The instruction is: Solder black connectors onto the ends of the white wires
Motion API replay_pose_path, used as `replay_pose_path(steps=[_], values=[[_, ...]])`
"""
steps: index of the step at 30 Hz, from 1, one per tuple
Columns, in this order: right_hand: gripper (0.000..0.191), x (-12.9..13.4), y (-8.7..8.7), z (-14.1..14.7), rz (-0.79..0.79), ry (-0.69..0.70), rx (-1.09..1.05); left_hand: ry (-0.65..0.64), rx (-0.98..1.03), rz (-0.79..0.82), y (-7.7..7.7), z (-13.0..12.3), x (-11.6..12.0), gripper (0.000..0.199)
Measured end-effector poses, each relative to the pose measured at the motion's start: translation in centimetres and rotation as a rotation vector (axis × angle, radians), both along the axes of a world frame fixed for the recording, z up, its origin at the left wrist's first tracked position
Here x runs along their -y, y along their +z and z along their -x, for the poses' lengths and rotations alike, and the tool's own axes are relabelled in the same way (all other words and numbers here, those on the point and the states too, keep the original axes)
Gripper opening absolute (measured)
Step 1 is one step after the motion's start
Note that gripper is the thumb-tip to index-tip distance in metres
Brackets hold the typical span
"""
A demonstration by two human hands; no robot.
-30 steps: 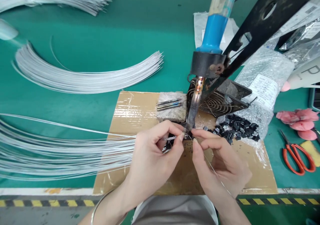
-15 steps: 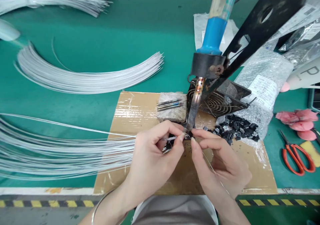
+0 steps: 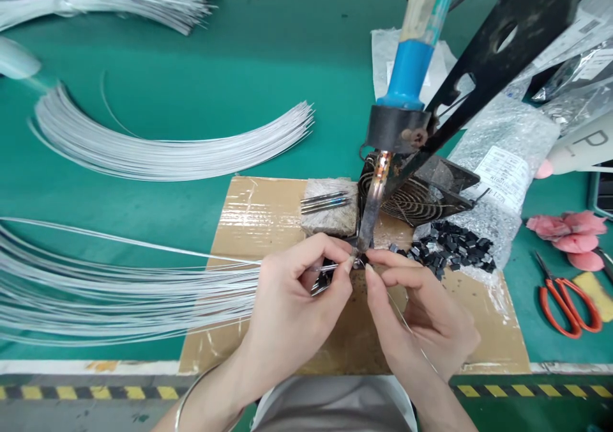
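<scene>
My left hand [image 3: 301,304] pinches a thin white wire [image 3: 201,254] near its end, just under the tip of a soldering iron [image 3: 370,218]. The iron has a blue handle and hangs tip down from a black metal arm. Between thumb and forefinger, my right hand [image 3: 419,310] holds a thin solder strand [image 3: 403,317] that curves back over the palm. Both sets of fingertips nearly meet at the iron's tip, beside a small black piece [image 3: 364,259]. Many more white wires [image 3: 215,291] run in from the left and pass beneath my left hand.
Brown cardboard [image 3: 258,215] lies under the hands. A block with metal rods [image 3: 328,224], a black fan [image 3: 416,195] and a pile of black connectors [image 3: 453,246] stand around the iron. Red-handled scissors [image 3: 569,307] lie right; a wire bundle [image 3: 167,157] lies behind.
</scene>
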State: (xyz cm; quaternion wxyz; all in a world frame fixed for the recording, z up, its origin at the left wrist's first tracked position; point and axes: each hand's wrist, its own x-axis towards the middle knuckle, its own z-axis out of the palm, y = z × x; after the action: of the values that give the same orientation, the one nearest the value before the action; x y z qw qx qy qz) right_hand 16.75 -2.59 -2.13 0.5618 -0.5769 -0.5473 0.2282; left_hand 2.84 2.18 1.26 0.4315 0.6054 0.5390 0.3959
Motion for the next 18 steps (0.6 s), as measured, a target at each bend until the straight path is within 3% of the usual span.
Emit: replay_pose_path(steps=[18], values=[[0.018, -0.34, 0.64, -0.29, -0.007, -0.002, 0.079, -0.009, 0.029, 0.043, 0.25, -0.17, -0.21, 0.017]])
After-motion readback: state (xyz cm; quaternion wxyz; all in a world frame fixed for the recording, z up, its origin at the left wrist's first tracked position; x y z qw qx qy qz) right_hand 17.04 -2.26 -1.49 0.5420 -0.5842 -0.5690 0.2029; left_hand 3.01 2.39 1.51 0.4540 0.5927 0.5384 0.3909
